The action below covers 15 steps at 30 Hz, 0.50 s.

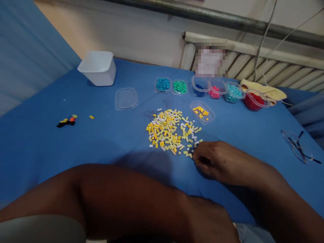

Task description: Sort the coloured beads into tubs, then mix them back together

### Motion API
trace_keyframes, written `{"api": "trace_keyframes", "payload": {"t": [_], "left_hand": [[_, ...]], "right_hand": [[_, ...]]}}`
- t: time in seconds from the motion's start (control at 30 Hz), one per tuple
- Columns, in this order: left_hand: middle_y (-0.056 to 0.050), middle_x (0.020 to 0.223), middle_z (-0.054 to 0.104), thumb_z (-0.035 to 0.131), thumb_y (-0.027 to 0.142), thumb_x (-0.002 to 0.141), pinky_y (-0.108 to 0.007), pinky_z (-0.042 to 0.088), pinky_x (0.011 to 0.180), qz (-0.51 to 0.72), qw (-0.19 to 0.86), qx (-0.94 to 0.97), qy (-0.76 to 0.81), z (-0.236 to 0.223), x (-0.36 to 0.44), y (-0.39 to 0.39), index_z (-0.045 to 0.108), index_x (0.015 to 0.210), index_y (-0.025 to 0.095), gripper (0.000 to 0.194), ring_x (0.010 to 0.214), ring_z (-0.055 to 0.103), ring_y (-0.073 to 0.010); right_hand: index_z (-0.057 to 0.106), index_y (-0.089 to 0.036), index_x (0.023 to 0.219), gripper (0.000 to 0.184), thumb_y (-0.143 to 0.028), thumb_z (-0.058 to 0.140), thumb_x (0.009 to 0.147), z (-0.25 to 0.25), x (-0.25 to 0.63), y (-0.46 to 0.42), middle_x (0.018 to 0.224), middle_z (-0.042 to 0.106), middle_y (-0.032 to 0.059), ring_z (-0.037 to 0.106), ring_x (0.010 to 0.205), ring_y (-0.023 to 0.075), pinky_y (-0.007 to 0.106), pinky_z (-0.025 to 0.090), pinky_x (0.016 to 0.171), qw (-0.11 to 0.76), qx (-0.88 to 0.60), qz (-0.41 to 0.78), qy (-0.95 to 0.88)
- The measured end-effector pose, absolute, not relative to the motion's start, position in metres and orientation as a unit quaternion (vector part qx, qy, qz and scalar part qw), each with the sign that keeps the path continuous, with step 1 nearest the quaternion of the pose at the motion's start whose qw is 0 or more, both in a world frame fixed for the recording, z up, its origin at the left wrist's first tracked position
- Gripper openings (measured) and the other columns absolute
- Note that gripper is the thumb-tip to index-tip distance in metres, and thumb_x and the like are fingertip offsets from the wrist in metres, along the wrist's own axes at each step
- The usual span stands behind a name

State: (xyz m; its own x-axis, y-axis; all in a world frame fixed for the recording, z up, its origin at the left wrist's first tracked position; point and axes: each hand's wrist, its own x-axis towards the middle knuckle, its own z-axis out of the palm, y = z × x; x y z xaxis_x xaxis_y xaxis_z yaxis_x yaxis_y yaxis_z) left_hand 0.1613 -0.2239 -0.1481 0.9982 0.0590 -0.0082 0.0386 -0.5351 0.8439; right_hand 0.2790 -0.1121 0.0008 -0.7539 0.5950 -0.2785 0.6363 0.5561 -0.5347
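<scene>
A loose pile of small yellow, white and pale-green bricks [169, 130] lies on the blue cloth [106, 141] in the middle. My right hand [217, 160] rests on the cloth at the pile's near right edge, its fingers curled and pinched on a small yellow brick [196, 161]. Just beyond the pile, a clear tray [201, 113] holds a few yellow bricks. My left forearm crosses the bottom of the view. My left hand [210, 219] hangs at the lower edge with its fingers hidden.
Clear trays of sorted bricks line the back: blue [162, 84], green [180, 87], dark blue [199, 89], pink [215, 91], teal [234, 93], red [254, 101]. Also here are an empty clear tray [126, 98], a white tub [97, 67], glasses [298, 146] and stray pieces [66, 121].
</scene>
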Motion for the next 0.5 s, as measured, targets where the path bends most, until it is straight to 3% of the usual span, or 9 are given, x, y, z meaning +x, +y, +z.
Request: {"api": "trace_keyframes", "payload": {"t": [0.1, 0.3, 0.5], "left_hand": [[-0.003, 0.061, 0.066, 0.086, 0.025, 0.076, -0.031, 0.035, 0.042, 0.001, 0.492, 0.870, 0.019, -0.148, 0.165, -0.228, 0.061, 0.058, 0.023, 0.031, 0.042, 0.051, -0.0159], [-0.004, 0.077, 0.078, 0.084, 0.030, 0.082, -0.031, 0.038, 0.039, -0.006, 0.535, 0.845, -0.012, -0.127, 0.165, -0.214, 0.066, 0.066, 0.023, 0.024, 0.047, 0.057, -0.0176], [0.001, 0.057, 0.066, 0.082, 0.031, 0.084, -0.028, 0.036, 0.037, -0.057, 0.561, 0.826, -0.009, -0.134, 0.158, -0.207, 0.071, 0.071, 0.026, 0.018, 0.035, 0.051, -0.0165]], "right_hand": [[0.073, -0.021, 0.096, 0.014, -0.011, 0.064, 0.092, 0.003, 0.288, -0.108, 0.092, 0.075, 0.0017, 0.062, 0.077, 0.0160, 0.029, 0.042, 0.071, 0.028, 0.367, -0.312, 0.876], [0.076, -0.020, 0.101, 0.016, -0.032, 0.064, 0.101, -0.001, 0.310, -0.050, 0.082, 0.076, 0.0023, 0.065, 0.069, 0.0170, 0.030, 0.042, 0.067, -0.088, 0.463, -0.204, 0.858], [0.080, -0.021, 0.115, 0.028, -0.040, 0.067, 0.098, -0.017, 0.328, -0.012, 0.096, 0.083, 0.0075, 0.074, 0.081, 0.0234, 0.034, 0.050, 0.073, -0.174, 0.538, -0.127, 0.815]]}}
